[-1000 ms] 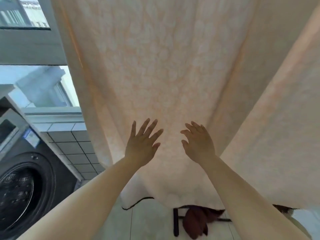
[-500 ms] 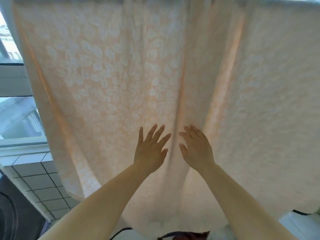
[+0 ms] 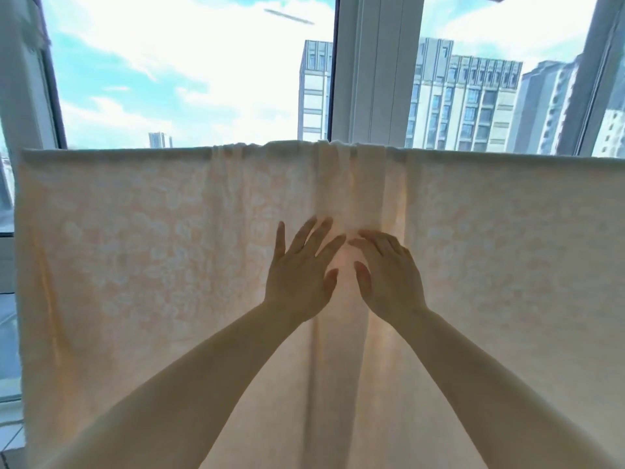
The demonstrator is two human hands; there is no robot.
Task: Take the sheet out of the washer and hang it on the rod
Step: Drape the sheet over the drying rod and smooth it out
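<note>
A pale peach sheet (image 3: pixel 135 265) with a faint white leaf-like pattern hangs draped over a horizontal line at window height; whatever carries it is hidden under the folded top edge. The cloth spreads nearly the full width of the view, with a bunch of vertical pleats near the middle. The left hand (image 3: pixel 299 272) is raised against the sheet, palm toward the cloth, fingers spread wide and holding nothing. The right hand (image 3: pixel 389 275) is just beside it, flat and open as well, fingers closer together and angled toward the left hand, resting on the pleated part. Both forearms are bare. Behind the sheet stands a white window frame (image 3: pixel 375 69), and beyond the glass are high-rise buildings (image 3: pixel 466 103) under a bright clouded sky. No writing can be read.
</note>
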